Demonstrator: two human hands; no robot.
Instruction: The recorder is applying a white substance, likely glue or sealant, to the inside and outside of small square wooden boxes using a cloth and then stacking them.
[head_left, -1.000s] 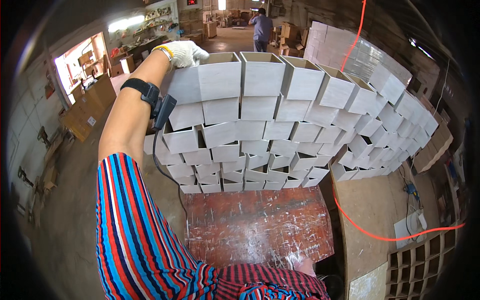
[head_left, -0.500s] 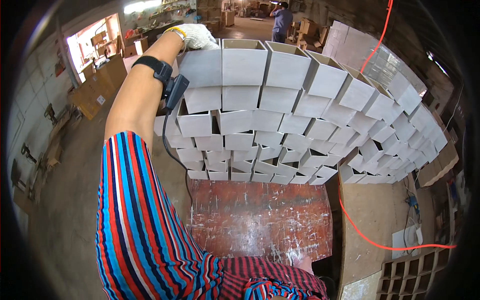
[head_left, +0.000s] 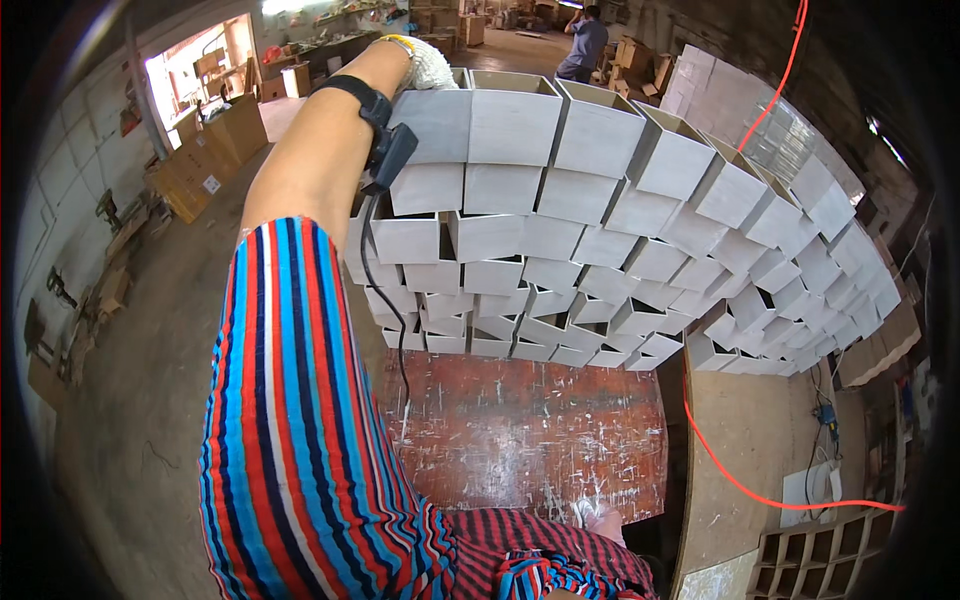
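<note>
Gloved left hand (head_left: 428,66) had shifted toward two o'clock in view, atop a grey box (head_left: 433,125). Finger spread couldn't be told

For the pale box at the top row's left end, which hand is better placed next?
Left, most likely: the gloved left hand is at the top of that pale box, its arm stretched toward the stack; no right hand can be clearly made out.
</note>
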